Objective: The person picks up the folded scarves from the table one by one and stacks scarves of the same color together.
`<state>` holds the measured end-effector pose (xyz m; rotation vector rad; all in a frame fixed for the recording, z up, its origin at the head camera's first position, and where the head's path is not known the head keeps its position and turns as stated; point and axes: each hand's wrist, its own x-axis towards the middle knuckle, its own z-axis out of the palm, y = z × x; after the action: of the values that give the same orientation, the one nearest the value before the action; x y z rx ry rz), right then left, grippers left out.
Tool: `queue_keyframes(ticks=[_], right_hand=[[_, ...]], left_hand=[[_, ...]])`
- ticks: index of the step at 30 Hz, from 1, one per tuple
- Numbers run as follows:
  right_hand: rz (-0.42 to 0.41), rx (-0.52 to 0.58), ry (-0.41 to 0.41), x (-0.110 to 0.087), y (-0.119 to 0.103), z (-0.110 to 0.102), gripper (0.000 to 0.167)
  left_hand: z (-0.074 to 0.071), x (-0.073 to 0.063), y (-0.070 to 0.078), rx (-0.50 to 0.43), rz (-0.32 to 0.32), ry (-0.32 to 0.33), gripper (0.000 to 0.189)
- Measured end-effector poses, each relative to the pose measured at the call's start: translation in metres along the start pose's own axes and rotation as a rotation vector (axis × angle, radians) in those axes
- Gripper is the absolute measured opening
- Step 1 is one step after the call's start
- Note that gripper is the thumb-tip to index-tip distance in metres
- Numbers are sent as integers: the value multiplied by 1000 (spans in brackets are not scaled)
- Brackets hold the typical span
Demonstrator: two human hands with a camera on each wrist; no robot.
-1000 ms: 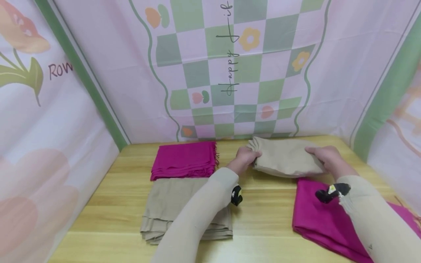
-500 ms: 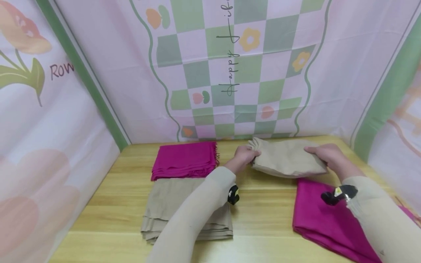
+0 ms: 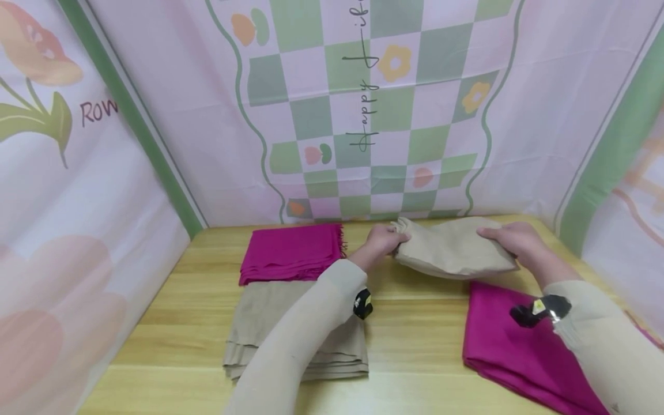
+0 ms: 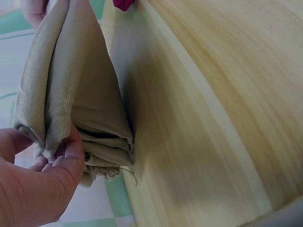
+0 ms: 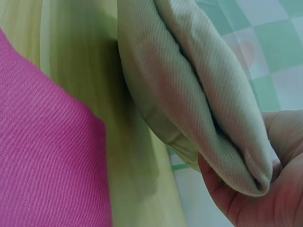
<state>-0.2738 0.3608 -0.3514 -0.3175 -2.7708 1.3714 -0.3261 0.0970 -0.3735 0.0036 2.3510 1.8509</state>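
Note:
A folded beige cloth (image 3: 451, 249) is held between both hands at the back right of the table, its near edge raised a little off the wood. My left hand (image 3: 383, 239) pinches its left end, thumb on top and fingers beneath; the left wrist view shows the layered folds (image 4: 71, 85) in that grip. At the right end, my right hand (image 3: 516, 242) grips the cloth the same way, and the right wrist view shows its thick rolled edge (image 5: 189, 90). Nearer me on the right lies a folded magenta cloth (image 3: 510, 346), partly under the right forearm.
On the left, a folded magenta shawl with fringe (image 3: 290, 251) lies at the back. In front of it sits another folded beige cloth (image 3: 270, 328), partly covered by the left forearm. A patterned curtain (image 3: 353, 190) hangs behind the wooden table (image 3: 415, 346).
Both hands keep their hold on the beige cloth, which has barely moved. My left forearm has shifted slightly left and my right forearm slightly right.

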Motion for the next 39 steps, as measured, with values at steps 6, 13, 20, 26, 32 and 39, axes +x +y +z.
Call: queue_keyframes(ticks=[6,13,20,26,32,39], right_hand=[[10,9,-20,-3,-4,0,37],[-11,34,-38,-10,-11,2,42],[-43,44,-25,-18,-21,6,49],[-41,47,-8,-24,-30,11,53],[-60,49,31,-32,-39,19,57],[-85,46,48,-45,-48,28,61]], left_hand=[[-8,-1,4,36,31,-10,13],[-20,-4,8,124,90,-30,22],[-37,-10,10,128,145,-87,44],[-48,-16,11,143,210,-87,39],[-59,-22,7,154,272,-84,43],[-71,-37,0,99,301,-81,38]])
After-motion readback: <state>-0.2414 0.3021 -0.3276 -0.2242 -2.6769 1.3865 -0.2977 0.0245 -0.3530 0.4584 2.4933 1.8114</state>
